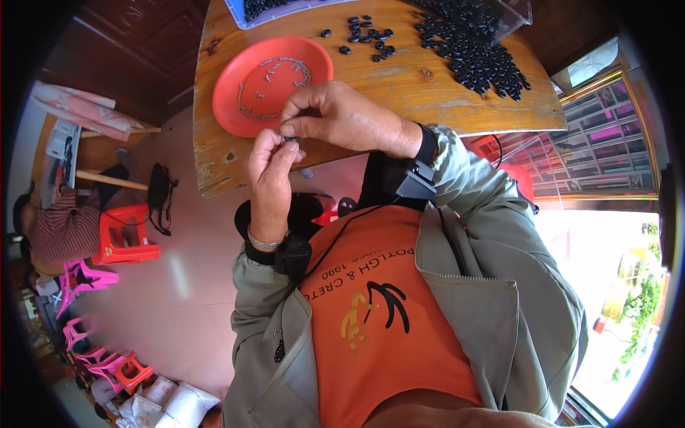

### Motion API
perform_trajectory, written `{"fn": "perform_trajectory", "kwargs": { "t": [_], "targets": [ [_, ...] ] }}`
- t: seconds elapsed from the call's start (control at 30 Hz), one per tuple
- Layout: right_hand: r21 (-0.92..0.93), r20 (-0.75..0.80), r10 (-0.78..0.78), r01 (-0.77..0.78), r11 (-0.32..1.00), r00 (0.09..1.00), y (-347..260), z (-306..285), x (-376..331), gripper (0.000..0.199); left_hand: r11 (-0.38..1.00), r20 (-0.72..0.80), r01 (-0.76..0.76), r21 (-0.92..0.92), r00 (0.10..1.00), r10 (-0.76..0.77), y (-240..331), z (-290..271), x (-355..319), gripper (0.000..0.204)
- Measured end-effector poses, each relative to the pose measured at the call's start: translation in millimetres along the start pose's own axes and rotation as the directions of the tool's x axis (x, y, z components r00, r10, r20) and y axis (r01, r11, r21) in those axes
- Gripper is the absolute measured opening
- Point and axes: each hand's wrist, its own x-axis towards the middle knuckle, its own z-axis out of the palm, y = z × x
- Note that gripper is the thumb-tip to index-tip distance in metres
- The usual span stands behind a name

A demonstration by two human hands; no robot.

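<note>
Both my hands meet over the near edge of the wooden table, beside a shallow red-orange plate (227,103). My left hand (270,175) is closed, its thumb and fingers pinching a small black piece (290,138). From the right, my right hand (339,120) is closed too, with thumb and forefinger pressed to the same piece. Fingers cover most of it, so its exact kind is hidden. Inside the plate, thin small grey metal pins (305,71) lie in a loose ring, with a few loose ones in the middle.
A large heap of glossy black oval pieces (485,68) spreads over the table (421,100) at right, below a tilted clear container (510,25). Several more ovals (367,34) lie left of it. A clear-walled bin (267,16) stands far left. Another person (68,228) sits at left.
</note>
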Motion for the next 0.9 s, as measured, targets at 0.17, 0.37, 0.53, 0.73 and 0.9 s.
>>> {"fn": "perform_trajectory", "kwargs": {
  "t": [0.17, 0.37, 0.53, 0.73, 0.9],
  "targets": [
    [0.010, -0.023, -0.059, 0.059, 0.998, 0.998, 8, 8, -6, 0.013, 0.994, -0.072, 0.077, -0.082, 0.994, -0.083, 6, 3, -7, 0.009],
    [-0.074, -0.085, -0.041, 0.034, 0.997, 0.996, 9, 18, -4, 0.012, 0.995, -0.130, 0.059, -0.075, 0.989, -0.069, -2, -3, -9, 0.011],
    [-0.196, -0.071, -0.161, 0.145, 0.970, 0.984, 4, 20, -4, 0.012, 0.997, -0.152, 0.045, -0.070, 0.987, -0.055, 3, -7, -10, 0.020],
    [-0.600, 0.077, -0.516, 0.453, 0.659, 0.853, -5, 15, -4, 0.023, 0.968, 0.059, 0.181, -0.171, 0.983, -0.173, 8, -21, -8, 0.024],
    [-0.574, 0.076, -0.568, 0.502, 0.647, 0.819, -3, 20, -2, 0.025, 0.950, 0.016, 0.219, -0.221, 0.975, -0.221, 9, -20, -10, 0.017]
  ]
}}
